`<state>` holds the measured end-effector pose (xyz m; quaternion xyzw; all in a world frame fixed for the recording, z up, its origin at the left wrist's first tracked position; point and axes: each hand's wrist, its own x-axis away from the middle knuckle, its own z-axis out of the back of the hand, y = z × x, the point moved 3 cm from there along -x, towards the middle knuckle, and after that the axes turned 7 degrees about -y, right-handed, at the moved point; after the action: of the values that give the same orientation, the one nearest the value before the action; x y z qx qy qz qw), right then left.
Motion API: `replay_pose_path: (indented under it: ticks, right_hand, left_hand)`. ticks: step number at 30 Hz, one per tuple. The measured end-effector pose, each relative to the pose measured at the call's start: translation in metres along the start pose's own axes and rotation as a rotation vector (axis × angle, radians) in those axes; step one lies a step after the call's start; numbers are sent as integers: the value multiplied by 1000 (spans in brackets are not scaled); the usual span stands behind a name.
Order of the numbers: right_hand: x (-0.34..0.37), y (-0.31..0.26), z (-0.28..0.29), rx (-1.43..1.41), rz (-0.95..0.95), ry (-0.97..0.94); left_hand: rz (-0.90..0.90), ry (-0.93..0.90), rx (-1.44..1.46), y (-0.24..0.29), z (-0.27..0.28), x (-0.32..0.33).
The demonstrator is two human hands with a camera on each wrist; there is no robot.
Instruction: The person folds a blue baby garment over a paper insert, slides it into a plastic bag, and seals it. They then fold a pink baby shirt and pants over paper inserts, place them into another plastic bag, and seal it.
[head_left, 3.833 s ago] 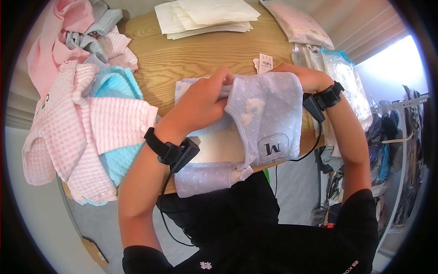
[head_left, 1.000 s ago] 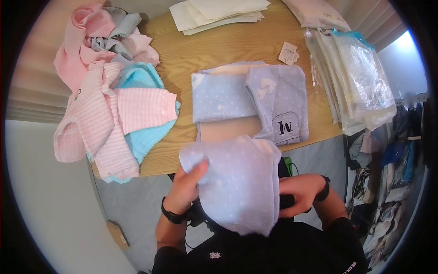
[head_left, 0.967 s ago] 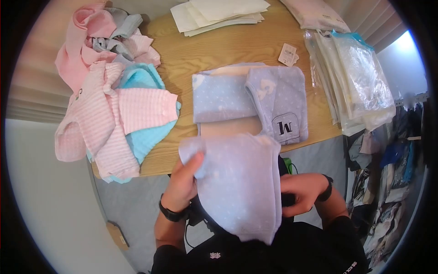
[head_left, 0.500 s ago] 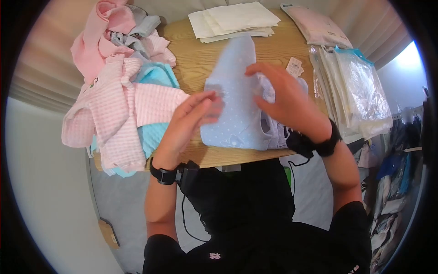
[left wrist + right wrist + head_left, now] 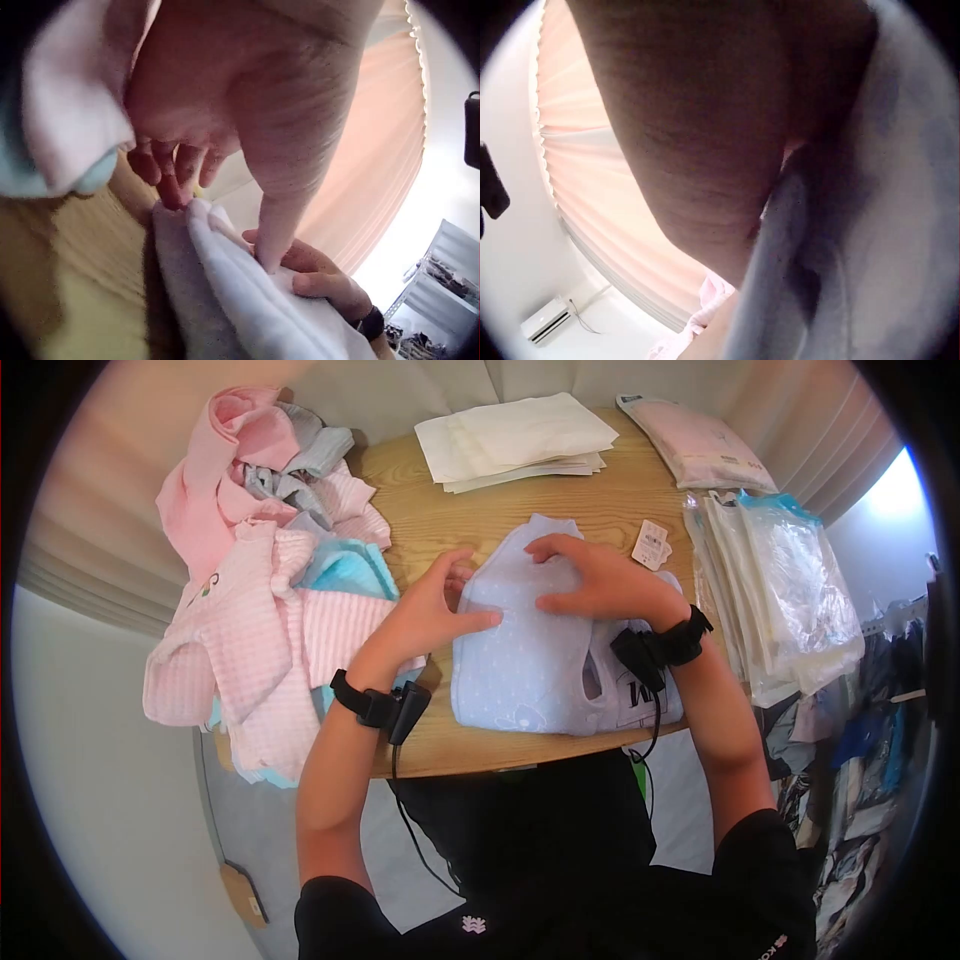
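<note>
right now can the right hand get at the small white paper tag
Probably yes: the tag lies uncovered near the right hand, nothing visibly blocking it, though that hand touches the pale blue dotted fabric garment.

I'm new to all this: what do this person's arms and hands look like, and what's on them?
The left hand and right hand are bare, without gloves. Short black sleeves leave the forearms uncovered. Each wrist wears a black strap carrying a small, angular black box, with a thin black cable trailing downward.
</note>
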<state>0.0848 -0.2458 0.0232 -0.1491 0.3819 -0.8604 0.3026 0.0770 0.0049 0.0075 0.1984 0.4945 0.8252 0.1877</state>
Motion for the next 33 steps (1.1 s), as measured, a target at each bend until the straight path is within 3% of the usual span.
replay_pose_path:
  ticks: [3, 6, 9, 12, 15, 18, 20, 21, 24, 27, 30, 33]
  right_hand:
    - [-1, -8, 1, -53, 24, -55]
    - [-6, -4, -1, -182, 150, -57]
    - [-4, -6, -1, -313, 204, -26]
    - [-4, -6, -5, -300, 270, -15]
    - [-3, -11, -5, -324, 323, -2]
    - [-1, -19, -7, -260, 335, -45]
    - [1, -10, -2, -484, 349, 63]
    - [2, -4, 0, -595, 351, 119]
    - [-2, 14, 5, -578, 278, 213]
    - [-4, 12, 4, -285, 192, 245]
    - [-3, 12, 8, -8, 277, 71]
    - [1, 10, 9, -271, 88, 111]
  left_hand:
    - [33, -93, 25, 10, 3, -7]
    - [-98, -93, -58, 7, 1, -11]
    - [-31, -31, -262, 14, 2, -5]
    - [-195, 14, -473, 16, 1, -2]
    - [-217, -43, -302, 22, 2, 0]
    - [-276, -85, -351, 18, -2, 0]
    - [-257, -97, -206, 18, -1, 1]
    - [-248, -106, -132, 17, -1, 2]
    - [-292, -37, -123, 13, -5, 6]
    - [-233, 2, 41, 10, -8, 7]
    - [-291, 79, -77, 11, -7, 9]
    - [-404, 145, -145, 7, -7, 9]
